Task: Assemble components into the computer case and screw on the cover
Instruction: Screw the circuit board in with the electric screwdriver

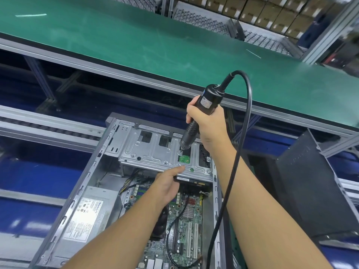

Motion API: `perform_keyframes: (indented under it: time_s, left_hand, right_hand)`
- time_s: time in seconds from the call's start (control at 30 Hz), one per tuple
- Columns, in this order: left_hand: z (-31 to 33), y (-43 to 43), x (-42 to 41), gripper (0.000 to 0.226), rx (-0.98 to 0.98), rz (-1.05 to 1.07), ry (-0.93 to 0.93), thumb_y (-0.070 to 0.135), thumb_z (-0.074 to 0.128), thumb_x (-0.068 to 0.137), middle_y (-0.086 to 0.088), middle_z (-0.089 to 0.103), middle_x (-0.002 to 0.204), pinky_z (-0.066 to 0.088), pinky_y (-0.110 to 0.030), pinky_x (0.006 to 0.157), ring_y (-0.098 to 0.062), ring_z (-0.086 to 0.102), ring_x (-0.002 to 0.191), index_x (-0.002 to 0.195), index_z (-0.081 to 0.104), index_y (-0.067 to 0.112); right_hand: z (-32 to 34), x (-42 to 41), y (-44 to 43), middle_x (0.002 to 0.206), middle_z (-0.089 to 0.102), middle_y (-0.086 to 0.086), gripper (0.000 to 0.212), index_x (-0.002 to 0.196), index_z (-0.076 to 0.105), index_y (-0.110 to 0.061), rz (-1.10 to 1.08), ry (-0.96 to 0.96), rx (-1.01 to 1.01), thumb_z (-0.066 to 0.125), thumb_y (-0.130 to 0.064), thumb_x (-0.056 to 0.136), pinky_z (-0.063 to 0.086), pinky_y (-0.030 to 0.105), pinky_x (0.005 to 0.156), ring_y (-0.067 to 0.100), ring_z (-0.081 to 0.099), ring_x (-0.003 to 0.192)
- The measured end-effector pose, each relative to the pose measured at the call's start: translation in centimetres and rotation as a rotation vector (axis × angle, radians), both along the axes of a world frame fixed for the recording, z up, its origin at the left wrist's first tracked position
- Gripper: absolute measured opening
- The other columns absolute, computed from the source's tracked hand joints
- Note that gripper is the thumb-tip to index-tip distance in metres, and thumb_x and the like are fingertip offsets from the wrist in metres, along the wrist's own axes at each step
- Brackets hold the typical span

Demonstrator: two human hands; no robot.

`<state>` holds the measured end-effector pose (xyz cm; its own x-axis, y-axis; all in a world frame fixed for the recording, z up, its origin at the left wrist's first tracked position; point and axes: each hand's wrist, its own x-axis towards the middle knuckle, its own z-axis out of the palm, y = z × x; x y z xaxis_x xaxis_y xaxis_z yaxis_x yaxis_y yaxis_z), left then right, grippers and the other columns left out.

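The right hand (206,122) is wrapped around the grip of a black electric screwdriver (209,99) and holds it tilted. Its bit is down on a screw spot on top of the silver drive cage (147,152), just above a cut-out where a green circuit board (183,159) shows through. The tool's black cord (249,105) arcs up from its top and drops past the right forearm toward the lower edge of the view. The left hand (166,184) holds the near edge of the drive cage, with the thumb laid flat along the top lip. Its fingers go under beside a black drive (194,181) that sits just below the cage; how far they curl is hidden. All of this sits in the computer case (64,212), which lies open on its side in the lower middle of the view with the cage at its far end. Inside it, a grey power supply (87,216) with a white label sits on the left. The green motherboard (191,230), with white slots and a small finned heatsink (188,211), lies on the right, partly under the left forearm. A dark side cover panel (310,191) leans just right of the case. Beyond the case runs a green-matted bench (136,39), and stacked cardboard boxes (272,14) stand at the far upper right.
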<state>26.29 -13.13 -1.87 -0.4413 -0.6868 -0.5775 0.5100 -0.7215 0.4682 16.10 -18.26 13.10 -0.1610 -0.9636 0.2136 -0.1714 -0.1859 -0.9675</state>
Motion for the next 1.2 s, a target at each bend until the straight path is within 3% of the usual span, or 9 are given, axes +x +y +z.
perform_keyframes:
  time_s: [0.07,0.2,0.3,0.47,0.53,0.67,0.83,1.03,1.2]
  left_hand:
    - [0.2,0.0,0.0,0.012,-0.004,-0.001,0.000,0.001,0.063,0.091,0.003,0.074,0.066,0.048,-0.022,0.065,-0.003,0.069,0.055,0.102,0.061,-0.001]
    - [0.2,0.0,0.1,0.016,-0.004,0.002,-0.001,0.001,0.064,0.089,0.002,0.075,0.069,0.049,-0.022,0.073,-0.004,0.070,0.059,0.105,0.060,-0.001]
    - [0.1,0.0,0.1,0.018,0.002,0.005,0.015,0.001,0.065,0.088,-0.003,0.076,0.075,0.056,-0.022,0.057,-0.009,0.073,0.064,0.106,0.061,-0.003]
    - [-0.2,0.0,0.0,0.015,-0.008,0.004,0.012,0.001,0.064,0.089,0.001,0.075,0.071,0.055,-0.021,0.073,-0.007,0.072,0.062,0.103,0.062,-0.001]
    - [-0.4,-0.1,0.0,0.018,0.001,0.003,-0.003,0.003,0.066,0.088,0.003,0.075,0.071,0.044,-0.021,0.086,-0.007,0.070,0.068,0.106,0.062,0.000]
    - [-0.5,-0.2,0.0,0.033,0.008,0.014,0.009,0.004,0.071,0.080,-0.008,0.077,0.089,0.050,-0.026,0.082,-0.015,0.075,0.079,0.111,0.062,-0.005]
    - [-0.7,-0.2,0.1,0.037,0.025,0.033,0.004,0.005,0.072,0.082,-0.011,0.076,0.098,0.036,-0.036,0.110,-0.019,0.069,0.098,0.116,0.061,-0.005]
    - [-0.3,-0.1,0.0,0.017,0.006,0.032,0.000,-0.001,0.065,0.088,-0.003,0.076,0.074,0.051,-0.026,0.074,-0.006,0.072,0.063,0.104,0.063,-0.004]
    - [-0.2,-0.1,0.2,0.025,0.018,0.032,0.020,0.001,0.066,0.087,-0.015,0.076,0.094,0.056,-0.025,0.057,-0.018,0.075,0.081,0.111,0.063,-0.007]
  right_hand:
    - [0.0,0.1,0.0,0.066,0.064,-0.001,0.010,0.082,0.065,-0.021,-0.001,0.007,0.002,0.067,-0.012,0.082,0.055,0.026,0.070,0.015,0.060,0.064]
    - [0.0,0.4,-0.1,0.066,0.064,-0.002,0.014,0.081,0.065,-0.024,0.005,0.044,-0.005,0.067,-0.011,0.085,0.056,0.023,0.068,0.013,0.060,0.065]
    - [0.0,0.5,0.0,0.069,0.065,-0.002,0.015,0.085,0.067,-0.024,0.013,0.040,-0.003,0.068,-0.009,0.086,0.057,0.022,0.069,0.013,0.062,0.065]
    - [-0.1,0.4,0.1,0.072,0.065,-0.001,0.013,0.090,0.066,-0.018,0.014,0.024,-0.006,0.068,-0.006,0.088,0.057,0.023,0.070,0.013,0.062,0.065]
    - [-0.1,0.5,0.0,0.073,0.066,-0.001,0.012,0.091,0.067,-0.018,0.013,0.027,0.001,0.069,-0.007,0.088,0.058,0.025,0.071,0.013,0.062,0.066]
    - [-0.2,0.6,0.0,0.074,0.066,-0.002,0.010,0.093,0.067,-0.017,0.019,0.031,0.007,0.069,-0.008,0.087,0.058,0.025,0.071,0.013,0.063,0.067]
    - [-0.2,0.6,-0.1,0.074,0.067,-0.003,0.009,0.094,0.068,-0.016,0.015,0.028,0.002,0.070,-0.009,0.088,0.057,0.022,0.069,0.012,0.064,0.067]
    - [1.8,0.7,-0.2,0.072,0.064,-0.002,0.016,0.085,0.065,-0.018,0.026,-0.058,-0.100,0.067,-0.002,0.084,0.054,0.029,0.071,0.015,0.059,0.064]
    - [2.5,0.1,-0.1,0.073,0.063,0.001,0.012,0.089,0.064,-0.011,0.039,-0.057,-0.114,0.067,-0.001,0.084,0.055,0.026,0.069,0.017,0.059,0.063]
